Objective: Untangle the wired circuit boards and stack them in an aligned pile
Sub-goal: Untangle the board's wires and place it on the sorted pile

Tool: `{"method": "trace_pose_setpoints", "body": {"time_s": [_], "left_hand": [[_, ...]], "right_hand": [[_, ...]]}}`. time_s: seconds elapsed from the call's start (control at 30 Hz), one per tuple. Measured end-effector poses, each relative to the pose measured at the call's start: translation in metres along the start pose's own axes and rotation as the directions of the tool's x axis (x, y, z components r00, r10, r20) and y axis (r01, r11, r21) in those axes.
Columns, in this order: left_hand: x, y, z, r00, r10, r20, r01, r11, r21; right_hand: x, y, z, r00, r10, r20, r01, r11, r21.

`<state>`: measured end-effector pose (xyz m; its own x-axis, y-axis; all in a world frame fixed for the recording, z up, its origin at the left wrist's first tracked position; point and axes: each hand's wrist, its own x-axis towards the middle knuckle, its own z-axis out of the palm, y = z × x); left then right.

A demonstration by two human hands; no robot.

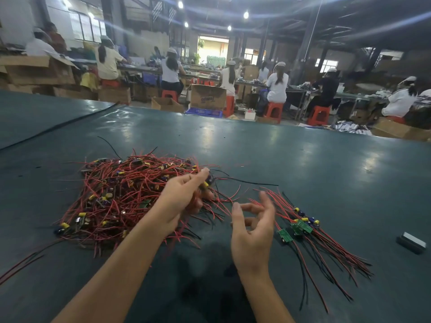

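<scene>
A tangled heap of small circuit boards with red and black wires [121, 197] lies on the green table [303, 164], left of centre. My left hand [184, 199] hovers at the heap's right edge and pinches one small board with a yellow part [208, 180] between thumb and fingers; its black wire trails off to the right. My right hand [253, 227] floats just right of it, fingers loosely curled, holding nothing. Further right lies a small pile of sorted green boards [299, 227], their wires fanned toward the near right. One green board [285, 235] sits slightly apart from that pile.
A small grey block [411, 242] lies at the right edge of the table. A long black cable [58, 125] crosses the far left. Beyond the table's far edge are cardboard boxes, red stools and several seated people at benches.
</scene>
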<state>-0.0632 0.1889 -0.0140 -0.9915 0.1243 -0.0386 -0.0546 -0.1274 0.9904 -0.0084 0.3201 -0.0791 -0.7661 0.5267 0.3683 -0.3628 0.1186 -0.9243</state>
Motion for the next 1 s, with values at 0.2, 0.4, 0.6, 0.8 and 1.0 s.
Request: {"method": "trace_pose_setpoints", "body": {"time_s": [0.2,0.4,0.6,0.8,1.0], "left_hand": [[0.002,-0.035,0.005,0.931,-0.32,0.173,0.322,0.947,0.02],[0.004,-0.045,-0.001,0.85,-0.402,0.34,0.417,0.908,0.032],[-0.008,-0.057,0.0,0.844,-0.238,0.481,0.457,0.789,-0.411],[-0.02,-0.073,0.019,0.901,-0.045,0.431,0.071,0.997,-0.043],[-0.018,-0.074,0.022,0.969,0.127,0.214,-0.103,0.987,-0.121]], "right_hand": [[0.0,-0.006,0.005,0.948,0.254,0.192,-0.269,0.961,0.06],[0.0,-0.009,0.003,0.915,0.342,0.215,-0.379,0.911,0.162],[0.0,-0.015,0.002,0.856,0.505,0.109,-0.514,0.808,0.288],[-0.007,-0.022,0.004,0.921,0.384,0.06,-0.386,0.888,0.251],[-0.012,-0.027,0.006,0.925,0.359,0.124,-0.378,0.904,0.202]]}}
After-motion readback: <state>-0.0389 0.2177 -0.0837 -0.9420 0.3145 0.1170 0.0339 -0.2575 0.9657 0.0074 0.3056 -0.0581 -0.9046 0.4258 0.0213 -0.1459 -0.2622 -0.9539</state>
